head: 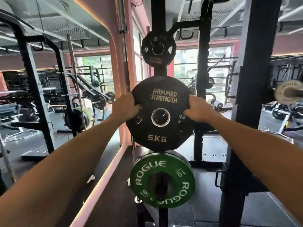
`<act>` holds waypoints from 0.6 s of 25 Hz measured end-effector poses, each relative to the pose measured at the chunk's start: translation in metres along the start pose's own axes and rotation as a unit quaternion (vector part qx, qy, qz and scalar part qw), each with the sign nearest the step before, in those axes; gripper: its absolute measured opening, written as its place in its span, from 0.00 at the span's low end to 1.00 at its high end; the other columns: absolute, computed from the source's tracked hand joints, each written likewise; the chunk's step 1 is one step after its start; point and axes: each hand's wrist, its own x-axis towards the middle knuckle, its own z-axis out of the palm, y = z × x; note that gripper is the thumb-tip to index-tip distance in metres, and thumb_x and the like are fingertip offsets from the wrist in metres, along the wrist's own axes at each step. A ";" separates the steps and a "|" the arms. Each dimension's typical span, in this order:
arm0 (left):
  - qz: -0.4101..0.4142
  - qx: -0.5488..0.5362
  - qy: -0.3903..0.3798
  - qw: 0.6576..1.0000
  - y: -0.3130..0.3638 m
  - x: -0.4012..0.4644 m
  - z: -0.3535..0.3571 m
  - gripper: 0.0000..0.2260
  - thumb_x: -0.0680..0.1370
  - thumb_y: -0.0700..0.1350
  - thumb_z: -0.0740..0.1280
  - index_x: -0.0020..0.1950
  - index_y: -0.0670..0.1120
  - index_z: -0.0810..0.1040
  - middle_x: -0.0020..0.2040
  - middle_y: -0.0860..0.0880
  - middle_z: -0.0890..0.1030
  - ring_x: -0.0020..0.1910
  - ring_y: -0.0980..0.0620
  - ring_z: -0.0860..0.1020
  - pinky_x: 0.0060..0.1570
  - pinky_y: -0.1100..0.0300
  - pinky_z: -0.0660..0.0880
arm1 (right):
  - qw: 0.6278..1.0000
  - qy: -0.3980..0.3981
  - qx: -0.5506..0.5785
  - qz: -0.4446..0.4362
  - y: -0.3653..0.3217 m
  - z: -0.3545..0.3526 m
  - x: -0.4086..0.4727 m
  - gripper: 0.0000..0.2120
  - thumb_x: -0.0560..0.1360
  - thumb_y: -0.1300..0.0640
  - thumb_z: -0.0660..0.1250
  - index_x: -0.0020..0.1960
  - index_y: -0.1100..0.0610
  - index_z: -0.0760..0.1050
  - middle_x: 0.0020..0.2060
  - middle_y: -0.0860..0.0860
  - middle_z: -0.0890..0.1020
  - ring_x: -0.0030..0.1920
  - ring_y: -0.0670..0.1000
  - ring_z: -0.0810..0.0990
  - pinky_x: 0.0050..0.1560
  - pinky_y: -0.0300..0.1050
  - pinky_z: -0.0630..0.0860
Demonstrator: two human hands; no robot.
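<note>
Gym racks (255, 79) are looming behind. My left hand (126, 106) and right hand (199, 108) are gripping a black 5KG plate (161, 131), its lettered face pointing toward me.

Centre: black round 5 kg rubber plate (157, 138), before black steel rack upright (159, 13). Left hand (125, 106) grips its left rim, right hand (199, 108) its right rim. Smaller black plate (158, 48) above on same upright. Green round bumper plate (147, 167) directly below. Steel barbell (122, 38) stands left of upright.

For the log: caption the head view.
Left hand and right hand grip the 5KG plate above a green plate.
</note>
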 end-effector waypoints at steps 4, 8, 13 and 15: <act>0.003 -0.022 -0.019 1.000 -0.014 0.031 0.040 0.11 0.78 0.47 0.65 0.51 0.39 0.72 0.41 0.47 0.72 0.48 0.41 0.78 0.41 0.57 0.67 | 0.999 -0.009 -0.032 0.034 0.010 0.030 0.038 0.13 0.71 0.55 0.68 0.47 0.55 0.64 0.42 0.52 0.73 0.46 0.57 0.76 0.45 0.48 0.70; -0.004 -0.026 -0.038 0.999 -0.031 0.061 0.081 0.14 0.77 0.48 0.65 0.56 0.38 0.73 0.49 0.40 0.79 0.51 0.38 0.79 0.45 0.52 0.72 | 0.997 -0.027 -0.045 0.057 0.019 0.062 0.070 0.14 0.70 0.53 0.68 0.48 0.55 0.64 0.50 0.57 0.78 0.53 0.60 0.78 0.49 0.51 0.73; -0.022 -0.034 -0.061 0.997 -0.044 0.081 0.130 0.15 0.80 0.47 0.63 0.61 0.38 0.71 0.55 0.40 0.79 0.56 0.38 0.78 0.53 0.50 0.74 | 0.994 -0.047 -0.054 0.089 0.032 0.110 0.101 0.25 0.72 0.55 0.67 0.66 0.59 0.65 0.58 0.60 0.77 0.58 0.63 0.77 0.55 0.54 0.72; -0.028 -0.046 -0.064 0.997 -0.048 0.092 0.148 0.16 0.80 0.47 0.63 0.63 0.38 0.70 0.58 0.39 0.79 0.57 0.37 0.78 0.55 0.48 0.74 | 0.993 -0.032 -0.053 0.097 0.037 0.124 0.114 0.25 0.73 0.56 0.67 0.67 0.61 0.63 0.58 0.61 0.77 0.58 0.64 0.77 0.55 0.53 0.72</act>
